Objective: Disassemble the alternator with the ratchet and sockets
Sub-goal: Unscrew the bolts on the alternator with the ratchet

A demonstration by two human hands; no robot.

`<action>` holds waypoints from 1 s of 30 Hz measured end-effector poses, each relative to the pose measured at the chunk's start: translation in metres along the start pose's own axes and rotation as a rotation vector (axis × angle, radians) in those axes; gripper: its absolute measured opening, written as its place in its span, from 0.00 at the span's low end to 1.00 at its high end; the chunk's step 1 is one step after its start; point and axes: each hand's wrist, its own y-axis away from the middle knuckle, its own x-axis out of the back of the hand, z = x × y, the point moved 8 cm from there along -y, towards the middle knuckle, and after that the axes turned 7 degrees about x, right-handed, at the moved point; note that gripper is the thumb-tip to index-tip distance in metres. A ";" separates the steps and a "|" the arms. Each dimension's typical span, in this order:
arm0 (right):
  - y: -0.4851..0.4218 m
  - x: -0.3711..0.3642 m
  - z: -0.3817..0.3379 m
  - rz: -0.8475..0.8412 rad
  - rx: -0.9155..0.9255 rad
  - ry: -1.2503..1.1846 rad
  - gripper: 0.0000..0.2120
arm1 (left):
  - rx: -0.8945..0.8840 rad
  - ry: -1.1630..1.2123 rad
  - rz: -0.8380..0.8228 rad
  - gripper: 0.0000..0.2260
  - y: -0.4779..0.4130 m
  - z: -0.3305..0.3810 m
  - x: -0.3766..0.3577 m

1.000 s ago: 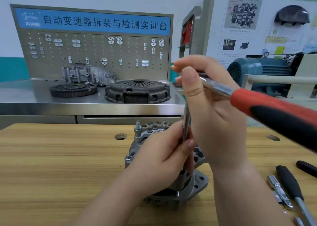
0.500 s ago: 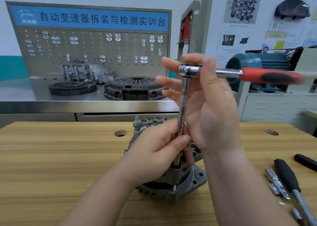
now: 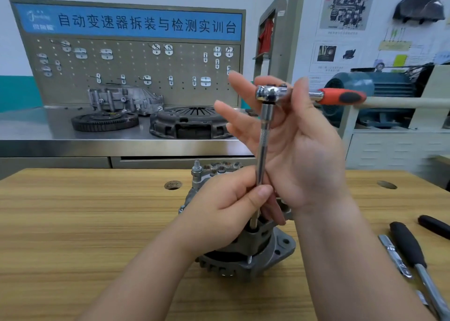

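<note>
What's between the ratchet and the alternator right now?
In the head view, a long extension bar runs down from the ratchet to the alternator; the left hand grips its lower part.

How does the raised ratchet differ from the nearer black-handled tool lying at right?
The red-and-black-grip steel ratchet is raised in the right hand; the black-grip steel tool lies untouched on the wooden table. The ratchet carries a long steel extension; the tool's end is cropped. Both have steel shanks.
</note>
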 end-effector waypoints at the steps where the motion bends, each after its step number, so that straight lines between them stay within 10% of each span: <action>1: 0.001 -0.001 0.000 -0.014 0.021 0.025 0.16 | -0.004 -0.005 0.003 0.08 0.000 0.000 0.000; 7: -0.012 -0.021 -0.034 -0.152 0.315 0.532 0.09 | 0.032 0.000 0.011 0.16 0.000 -0.007 -0.001; 16: 0.000 -0.002 -0.003 0.018 0.070 0.053 0.18 | 0.001 0.024 0.006 0.16 0.000 -0.001 0.001; 24: 0.008 -0.023 -0.039 -0.116 0.500 0.548 0.11 | -0.005 -0.054 0.068 0.13 -0.002 -0.001 0.002; 30: 0.003 -0.012 -0.013 -0.032 0.198 0.257 0.16 | 0.042 0.099 0.047 0.16 0.001 -0.004 0.001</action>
